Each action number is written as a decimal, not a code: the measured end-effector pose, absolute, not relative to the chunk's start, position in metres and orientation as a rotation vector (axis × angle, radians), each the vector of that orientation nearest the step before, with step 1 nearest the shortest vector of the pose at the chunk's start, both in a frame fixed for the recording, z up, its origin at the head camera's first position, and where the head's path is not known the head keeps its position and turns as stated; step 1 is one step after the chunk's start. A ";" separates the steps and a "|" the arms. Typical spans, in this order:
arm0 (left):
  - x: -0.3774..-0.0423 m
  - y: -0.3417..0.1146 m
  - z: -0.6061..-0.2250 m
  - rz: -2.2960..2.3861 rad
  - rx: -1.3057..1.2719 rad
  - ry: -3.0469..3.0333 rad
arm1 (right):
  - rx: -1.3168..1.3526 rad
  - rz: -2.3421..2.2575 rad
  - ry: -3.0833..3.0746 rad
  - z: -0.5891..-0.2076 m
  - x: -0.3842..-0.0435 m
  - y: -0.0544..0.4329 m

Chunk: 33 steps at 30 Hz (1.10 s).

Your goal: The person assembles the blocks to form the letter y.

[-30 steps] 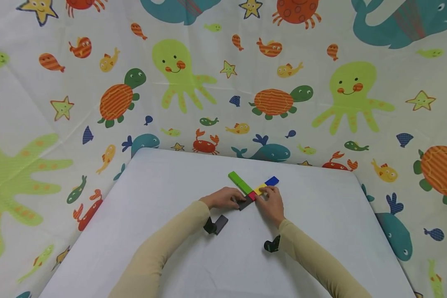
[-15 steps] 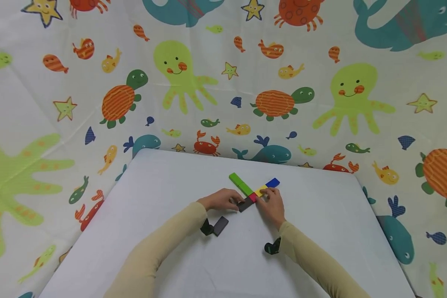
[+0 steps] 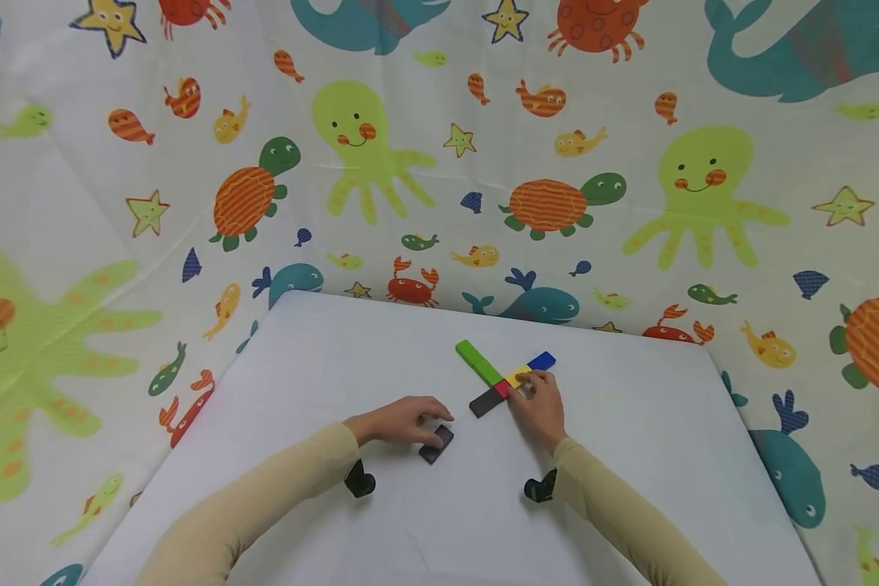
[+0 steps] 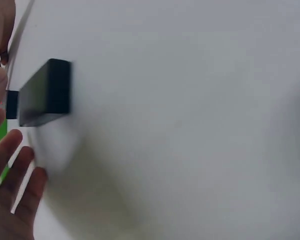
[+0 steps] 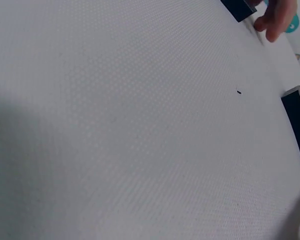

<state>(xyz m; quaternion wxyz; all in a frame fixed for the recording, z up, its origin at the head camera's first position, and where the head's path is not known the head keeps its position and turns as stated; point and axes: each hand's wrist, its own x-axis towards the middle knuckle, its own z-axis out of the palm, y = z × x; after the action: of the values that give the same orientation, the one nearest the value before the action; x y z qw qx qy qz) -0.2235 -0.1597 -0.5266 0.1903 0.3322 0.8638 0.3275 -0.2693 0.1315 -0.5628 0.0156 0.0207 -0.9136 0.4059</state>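
In the head view my left hand (image 3: 403,421) hovers at a loose black block (image 3: 439,446), thumb low over its left part and fingers spread. The left wrist view shows that black block (image 4: 45,95) with the relaxed fingers (image 4: 22,165) below it. My right hand (image 3: 544,411) pinches the yellow block (image 3: 515,379) between thumb and index finger, the thumb beside a red block (image 3: 501,388). From the red block, green blocks (image 3: 479,363) run up left and a second black block (image 3: 487,401) runs down left. A blue block (image 3: 543,360) adjoins the yellow one.
A white table (image 3: 601,505) carries everything. Behind it hangs a curtain (image 3: 425,171) printed with sea animals. Dark wrist devices sit under both cuffs, the left one (image 3: 360,480) left of the loose block.
My left hand has let go of the black block beside the red one and moved down left to the loose black block. The right hand stays at the yellow block.
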 end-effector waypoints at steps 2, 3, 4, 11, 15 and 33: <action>-0.215 -0.167 -0.530 0.914 0.945 2.450 | 0.068 1.268 -2.845 -0.563 -0.269 0.130; -0.212 -0.170 -0.532 0.906 0.949 2.460 | 0.069 1.270 -2.846 -0.564 -0.268 0.129; -0.209 -0.171 -0.534 0.900 0.953 2.467 | 0.063 1.271 -2.846 -0.564 -0.269 0.129; -0.198 -0.179 -0.540 0.766 1.073 2.485 | 0.067 1.264 -2.841 -0.565 -0.270 0.131; -0.197 -0.179 -0.540 0.728 1.132 2.502 | 0.080 1.255 -2.835 -0.564 -0.271 0.132; -0.211 -0.166 -0.544 0.955 1.107 2.478 | 0.064 1.253 -2.849 -0.562 -0.273 0.131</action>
<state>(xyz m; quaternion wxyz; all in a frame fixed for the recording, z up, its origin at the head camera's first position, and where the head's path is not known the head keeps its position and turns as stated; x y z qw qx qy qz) -0.2114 -0.1658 -0.5438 0.1317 0.3815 0.8537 0.3291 -0.2728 0.1309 -0.5625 0.0145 0.0205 -0.9151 0.4024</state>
